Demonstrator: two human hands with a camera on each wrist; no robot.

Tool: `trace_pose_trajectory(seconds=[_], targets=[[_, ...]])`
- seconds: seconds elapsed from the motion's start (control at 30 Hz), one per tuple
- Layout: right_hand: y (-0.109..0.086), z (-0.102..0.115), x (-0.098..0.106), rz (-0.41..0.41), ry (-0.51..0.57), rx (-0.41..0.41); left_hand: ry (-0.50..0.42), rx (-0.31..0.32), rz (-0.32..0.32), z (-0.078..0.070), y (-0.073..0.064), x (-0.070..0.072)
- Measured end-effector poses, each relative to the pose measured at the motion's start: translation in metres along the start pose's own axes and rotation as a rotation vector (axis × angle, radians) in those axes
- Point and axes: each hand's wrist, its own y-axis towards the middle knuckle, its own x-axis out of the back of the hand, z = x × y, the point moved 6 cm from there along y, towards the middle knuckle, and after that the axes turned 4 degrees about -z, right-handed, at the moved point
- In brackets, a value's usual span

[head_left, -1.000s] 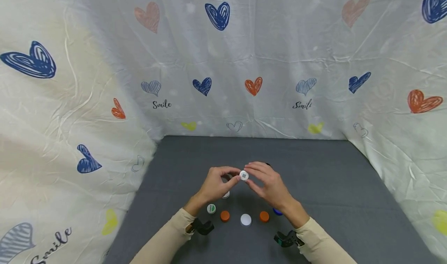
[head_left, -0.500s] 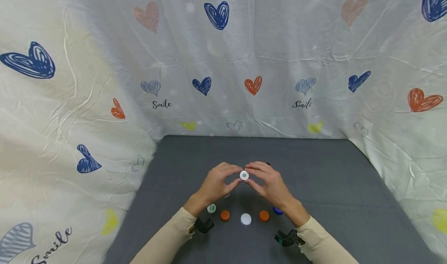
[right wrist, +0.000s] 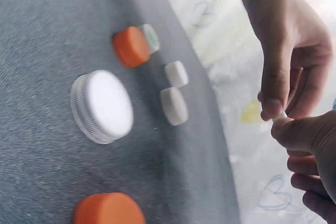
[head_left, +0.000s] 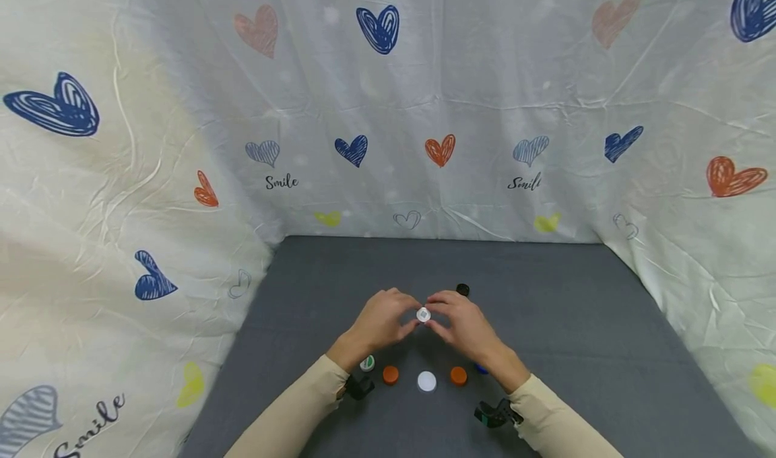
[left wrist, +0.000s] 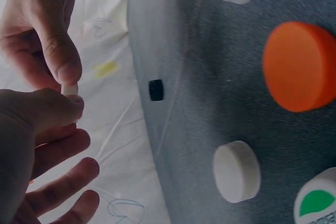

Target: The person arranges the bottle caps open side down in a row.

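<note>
Between my two hands, above the cloth, is a small white round cap [head_left: 423, 314] with a grey square mark on its top. My left hand [head_left: 378, 320] pinches one side of it between thumb and forefinger; the other fingers spread loosely in the left wrist view. From the opposite side my right hand [head_left: 465, 322] pinches the same cap with thumb and fingertips. Mostly covered by the fingertips, the cap shows only as a white sliver in both wrist views. Beyond the right hand lies a black cap [head_left: 463, 289].
Nearer the body, an orange cap [head_left: 391, 375], a larger white cap [head_left: 427, 381] and another orange cap [head_left: 459, 376] lie on grey cloth. A green-marked white cap [head_left: 367, 362] sits left, a blue cap [head_left: 481, 369] right. Two white caps [right wrist: 173, 106] appear in the right wrist view.
Both hands have come slightly down and closer to the body with the small white cap. The black cap now shows fully; a white cap by the left wrist has become hidden in the head view.
</note>
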Motion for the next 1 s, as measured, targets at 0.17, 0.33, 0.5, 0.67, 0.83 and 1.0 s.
trace_pose_trajectory(seconds=[0.17, 0.33, 0.5, 0.67, 0.83, 1.0], targets=[[-0.005, -0.006, -0.017, 0.091, -0.024, -0.044, 0.133, 0.0, 0.121, 0.003, -0.002, -0.02], [-0.01, -0.01, -0.034, 0.165, -0.037, -0.075, 0.23, -0.006, 0.198, 0.004, -0.005, -0.037], [-0.017, -0.012, -0.047, 0.209, -0.026, -0.099, 0.244, -0.001, 0.235, 0.003, -0.008, -0.046], [-0.021, -0.012, -0.057, 0.22, -0.032, -0.096, 0.261, 0.002, 0.254, 0.002, -0.012, -0.052], [-0.023, -0.012, -0.06, 0.22, -0.009, -0.103, 0.26, 0.011, 0.268, 0.003, -0.014, -0.056], [-0.024, -0.011, -0.062, 0.218, 0.008, -0.092, 0.254, 0.005, 0.282, 0.002, -0.016, -0.061]])
